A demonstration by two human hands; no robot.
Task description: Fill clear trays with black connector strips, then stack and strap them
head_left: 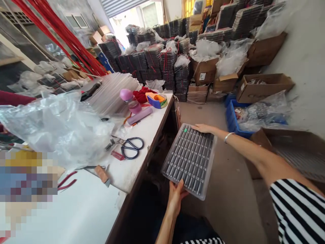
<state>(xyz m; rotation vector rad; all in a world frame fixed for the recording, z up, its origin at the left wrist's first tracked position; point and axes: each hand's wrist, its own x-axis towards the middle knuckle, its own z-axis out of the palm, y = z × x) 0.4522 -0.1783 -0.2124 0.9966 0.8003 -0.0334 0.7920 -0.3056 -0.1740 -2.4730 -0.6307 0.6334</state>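
"Tray (208,164), head view: where's it at?"

"Just R of ctr in frame, off the table (137,169) edge, tilted, w/ rows of dark pieces (189,154) in it."

"Hands?"

"L hand (175,195) at near end, lower ctr: thumb on top, fingers partly hidden below, closed on the rim. R hand (203,128) at far end: fingers nearly straight over the edge, barely open, holding on; can't see its thumb."

"Step?"

"Two-handed hold, I'd say. Any move calls for both ends kept steady, tilt small, else pieces might shift."

"Nearby?"

"Scissors (123,141) on table, L of ctr; tape dispenser (154,100) upper ctr. Blue crate (230,117) on R side."
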